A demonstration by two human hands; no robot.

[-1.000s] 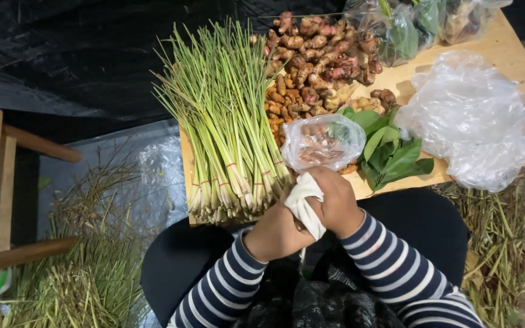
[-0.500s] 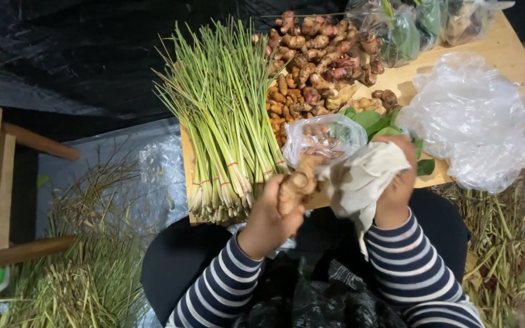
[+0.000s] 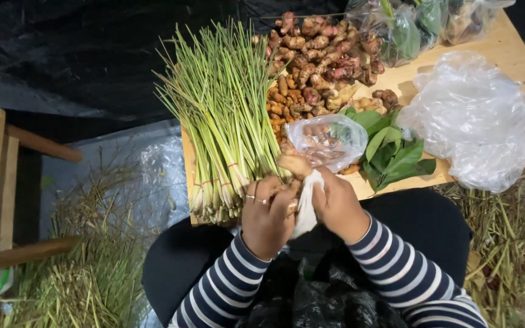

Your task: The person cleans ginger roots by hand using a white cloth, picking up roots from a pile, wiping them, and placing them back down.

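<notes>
From the head view, both hands meet just below the near edge of the pale wooden counter (image 3: 505, 45). The left hand (image 3: 267, 212), rings on two fingers, is closed around a knobbly tan piece of ginger root (image 3: 294, 164), whose end pokes up above the fingers. The right hand (image 3: 335, 203) is closed on a crumpled white cloth (image 3: 306, 203) that is pressed between the two hands, against the root.

Taking the counter as the landmark: along its left side lies a long bundle of green lemongrass stalks (image 3: 226, 115), tied with thin red bands. At its far middle is a heap of pinkish-brown ginger and turmeric roots (image 3: 317, 58). Just beyond the hands sits a small clear plastic bag of roots (image 3: 326, 141), and beside that a pile of flat green leaves (image 3: 393, 149). On its right end is a heap of crumpled clear plastic bags (image 3: 472, 118).
</notes>
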